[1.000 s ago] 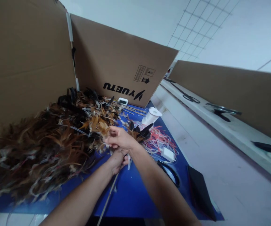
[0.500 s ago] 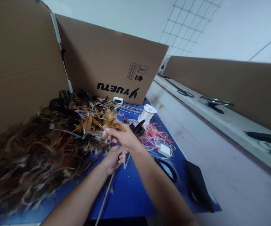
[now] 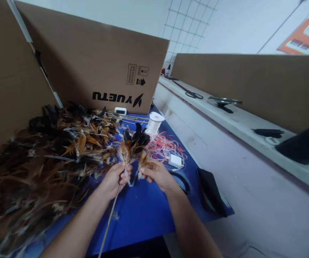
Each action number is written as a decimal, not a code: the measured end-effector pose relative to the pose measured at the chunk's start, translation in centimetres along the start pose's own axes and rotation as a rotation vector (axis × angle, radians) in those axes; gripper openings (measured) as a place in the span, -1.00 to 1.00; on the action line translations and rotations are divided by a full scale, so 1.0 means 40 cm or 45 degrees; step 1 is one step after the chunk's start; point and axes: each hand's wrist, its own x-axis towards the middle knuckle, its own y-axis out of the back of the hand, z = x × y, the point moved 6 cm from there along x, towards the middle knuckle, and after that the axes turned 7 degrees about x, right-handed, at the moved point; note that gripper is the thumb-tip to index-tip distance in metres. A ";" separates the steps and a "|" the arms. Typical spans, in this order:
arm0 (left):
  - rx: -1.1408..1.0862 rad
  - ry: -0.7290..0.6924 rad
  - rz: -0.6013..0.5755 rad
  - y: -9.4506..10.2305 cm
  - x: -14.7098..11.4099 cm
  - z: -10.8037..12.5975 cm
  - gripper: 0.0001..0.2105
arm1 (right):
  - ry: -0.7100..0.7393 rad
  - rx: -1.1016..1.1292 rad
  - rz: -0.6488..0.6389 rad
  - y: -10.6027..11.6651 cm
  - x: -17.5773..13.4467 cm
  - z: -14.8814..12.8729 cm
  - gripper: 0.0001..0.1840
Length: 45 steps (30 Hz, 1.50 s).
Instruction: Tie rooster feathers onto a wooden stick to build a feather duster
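My left hand [image 3: 116, 177] is closed around a thin stick [image 3: 108, 224] whose top carries a tuft of brown and black feathers [image 3: 134, 141]. A strip of clear ribbon [image 3: 129, 181] hangs in a loop from the bound base of that tuft. Just to the right, my right hand [image 3: 157, 175] pinches a small bunch of golden-brown feathers [image 3: 145, 161] by its pale lower end. The two bunches are apart, with a narrow gap between them. A large heap of loose feathers [image 3: 54, 172] covers the left side of the blue table [image 3: 140, 215].
Behind the hands stand a white spool [image 3: 154, 123], tangled red and white strips [image 3: 163, 147] and a white adapter [image 3: 175, 161]. A black wallet-like case [image 3: 211, 191] lies at the right edge. Cardboard walls [image 3: 90, 61] enclose the back and left. Scissors [image 3: 193, 94] rest on the ledge.
My right hand has moved from above the left hand to its right, bringing the golden-brown feathers with it. The feather-topped stick now shows more fully. The camera view has turned right.
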 end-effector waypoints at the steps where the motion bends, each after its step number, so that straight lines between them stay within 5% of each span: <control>1: 0.002 0.008 0.004 0.000 0.000 -0.001 -0.86 | -0.021 0.042 0.023 -0.001 0.007 0.020 -0.72; 11: 0.199 0.065 -0.005 -0.012 -0.002 -0.014 -0.81 | 0.006 0.230 0.208 -0.020 0.052 0.064 -0.81; 18: 0.352 0.009 0.028 -0.004 -0.004 -0.013 -0.77 | 0.081 0.066 0.238 -0.012 0.054 0.057 -0.95; 33: 0.633 -0.190 0.300 0.021 -0.004 0.013 -0.68 | 0.144 -0.200 0.339 -0.042 0.091 0.038 -0.89; 45: 0.702 -0.142 0.251 0.028 -0.006 0.014 -0.68 | 0.189 -0.321 0.330 -0.055 0.097 0.024 -0.91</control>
